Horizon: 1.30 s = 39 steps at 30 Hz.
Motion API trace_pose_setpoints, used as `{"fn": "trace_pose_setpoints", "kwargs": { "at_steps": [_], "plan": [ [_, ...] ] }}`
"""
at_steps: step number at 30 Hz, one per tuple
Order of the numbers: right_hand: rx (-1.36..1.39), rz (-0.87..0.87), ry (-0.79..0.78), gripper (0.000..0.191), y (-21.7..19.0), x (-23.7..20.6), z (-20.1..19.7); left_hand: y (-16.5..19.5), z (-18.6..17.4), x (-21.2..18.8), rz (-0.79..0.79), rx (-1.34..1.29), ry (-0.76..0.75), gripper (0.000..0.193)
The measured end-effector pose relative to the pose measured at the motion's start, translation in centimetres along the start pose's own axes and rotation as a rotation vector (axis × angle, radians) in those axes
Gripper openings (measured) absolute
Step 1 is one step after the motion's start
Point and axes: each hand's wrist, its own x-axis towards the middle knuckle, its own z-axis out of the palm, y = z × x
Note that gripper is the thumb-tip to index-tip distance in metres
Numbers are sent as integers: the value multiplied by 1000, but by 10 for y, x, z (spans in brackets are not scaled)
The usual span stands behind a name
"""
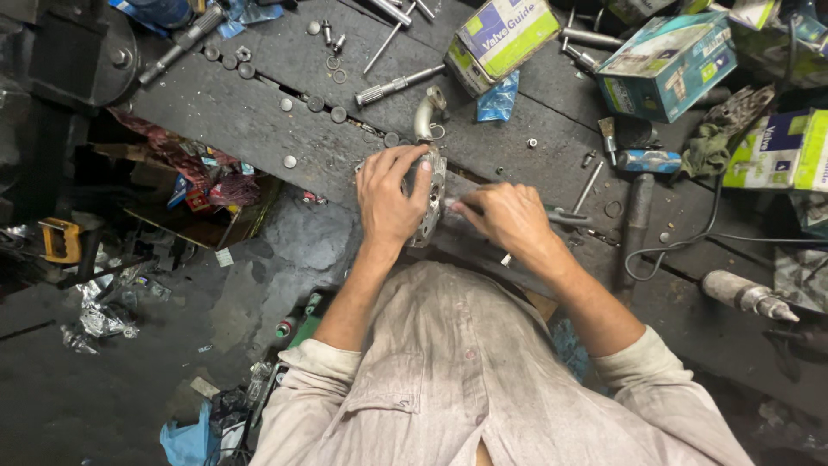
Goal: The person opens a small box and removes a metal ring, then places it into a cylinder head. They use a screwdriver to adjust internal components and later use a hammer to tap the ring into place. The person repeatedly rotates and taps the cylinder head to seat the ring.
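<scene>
Head view: our left hand (pixel 390 197) clamps grey metal casting (pixel 429 207) upright at near edge of worktop (pixel 250 121), bracing it. Our right hand (pixel 509 217) closed on thin tool (pixel 565 216), tip against casting face.

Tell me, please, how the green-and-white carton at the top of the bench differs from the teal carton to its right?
The green-and-white carton is smaller and has a purple panel on its face; the teal carton is bigger and carries a picture of a part. The green-and-white one lies closer to the curved metal pipe, the teal one closer to the brush. Both are cardboard, lie tilted on the dark bench, and are untouched by either hand.
</scene>
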Motion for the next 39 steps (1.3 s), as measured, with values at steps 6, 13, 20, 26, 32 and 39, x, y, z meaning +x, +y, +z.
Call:
{"fn": "trace_pose_setpoints", "kwargs": {
  "at_steps": [6, 13, 20, 26, 32, 39],
  "plan": [
    [-13, 44, -70, 34, -3, -2, 2, 0, 0, 0, -1, 7, 3, 23],
    [-1, 63, -30, 33, -9, -1, -1, -1, 0, 0, 26, 8, 29, 23],
    [-11, 79, -35, 33, -15, 1, -7, 1, 0, 0, -5, 4, 18, 22],
    [-9, 121, -37, 34, -20, 0, -6, 3, 0, 0, -24, 16, 31, 22],
    [-40, 159, -19, 34, -22, -1, -2, 4, 1, -1, -48, 27, 48, 21],
    [-21, 155, 16, 36, -14, -2, 6, 4, 2, -2, -56, 27, 39, 22]
  ]
}}
